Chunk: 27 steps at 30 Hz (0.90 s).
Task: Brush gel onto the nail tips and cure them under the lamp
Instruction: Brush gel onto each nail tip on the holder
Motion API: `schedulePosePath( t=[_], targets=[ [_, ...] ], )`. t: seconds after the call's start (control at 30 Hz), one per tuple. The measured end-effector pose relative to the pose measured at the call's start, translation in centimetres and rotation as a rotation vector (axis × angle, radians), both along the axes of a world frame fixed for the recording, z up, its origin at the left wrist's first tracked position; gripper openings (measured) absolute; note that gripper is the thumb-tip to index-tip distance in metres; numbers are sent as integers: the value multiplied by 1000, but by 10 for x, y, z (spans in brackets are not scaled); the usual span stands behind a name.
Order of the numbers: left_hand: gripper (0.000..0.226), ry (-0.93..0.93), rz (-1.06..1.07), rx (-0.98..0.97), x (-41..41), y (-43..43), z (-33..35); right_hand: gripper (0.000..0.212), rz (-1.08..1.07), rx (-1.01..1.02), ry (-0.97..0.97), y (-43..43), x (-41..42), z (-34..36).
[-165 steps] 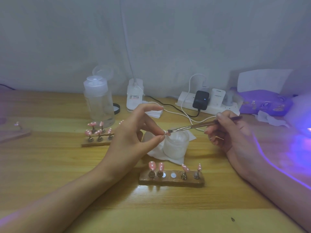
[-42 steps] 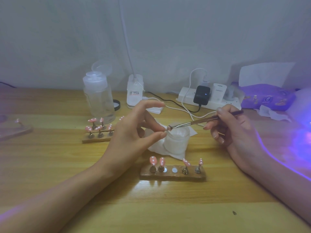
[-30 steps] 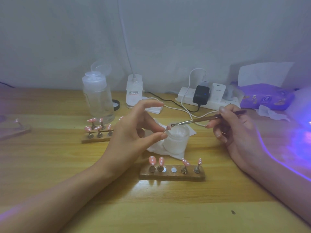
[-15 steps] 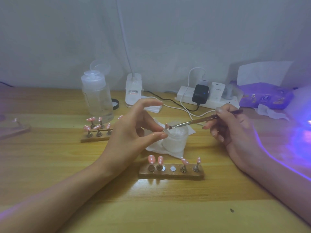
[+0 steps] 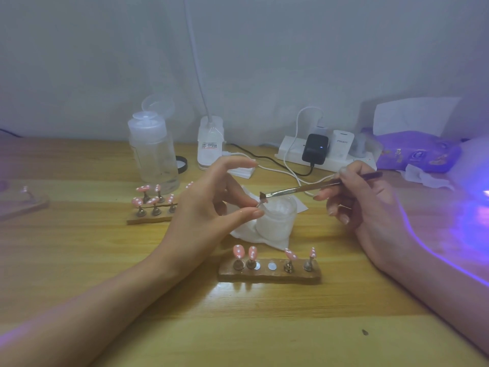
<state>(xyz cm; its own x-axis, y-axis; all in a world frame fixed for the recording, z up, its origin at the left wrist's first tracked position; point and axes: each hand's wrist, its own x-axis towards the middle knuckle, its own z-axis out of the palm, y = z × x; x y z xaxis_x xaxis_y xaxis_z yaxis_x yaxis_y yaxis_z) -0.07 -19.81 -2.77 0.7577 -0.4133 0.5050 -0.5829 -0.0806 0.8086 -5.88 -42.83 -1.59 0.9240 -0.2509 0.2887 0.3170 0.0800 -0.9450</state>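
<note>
Hands | our left hand (image 5: 211, 215) pinches tip (image 5: 260, 203) above jar (image 5: 277, 221), mid-tabletop (image 5: 105, 260); right hand (image 5: 362, 205) grips brush (image 5: 291, 190) | change: bristles stay on tip, barely shifted | we judge coating continues, curing not begun

A small pink nail tip (image 5: 264, 200) touches the slim brush (image 5: 291, 190) just above the frosted gel jar (image 5: 276, 221).

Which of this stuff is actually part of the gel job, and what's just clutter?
Job: left hand pinching nail tip; right hand holding brush; frosted jar; near tip holder; far tip holder; glowing lamp.
Lying about: pump bottle; power strip; tissue pack; desk lamp base.
</note>
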Motion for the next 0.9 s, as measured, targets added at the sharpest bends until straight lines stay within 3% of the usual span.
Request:
schedulePosePath(
  t=[0.13, 0.3, 0.47, 0.63, 0.77, 0.9],
  targets=[
    [54, -8, 6, 3, 0, 0, 0, 41, -75, -7, 29, -3, 1, -2],
    [55, -7, 4, 8, 0, 1, 0, 25, -7, 11, -13, 0, 0, 0],
    [54, -7, 1, 2, 1, 1, -1, 43, -78, -16, 35, -3, 1, -2],
    [54, -9, 3, 7, 1, 1, -1, 27, -19, -2, -1, 0, 0, 0],
    [54, -16, 5, 9, 1, 1, -1, 43, -77, -23, 37, -3, 1, -3],
    [54, -14, -4, 3, 1, 1, -1, 28, -31, 30, -12, -1, 0, -1]
  ],
)
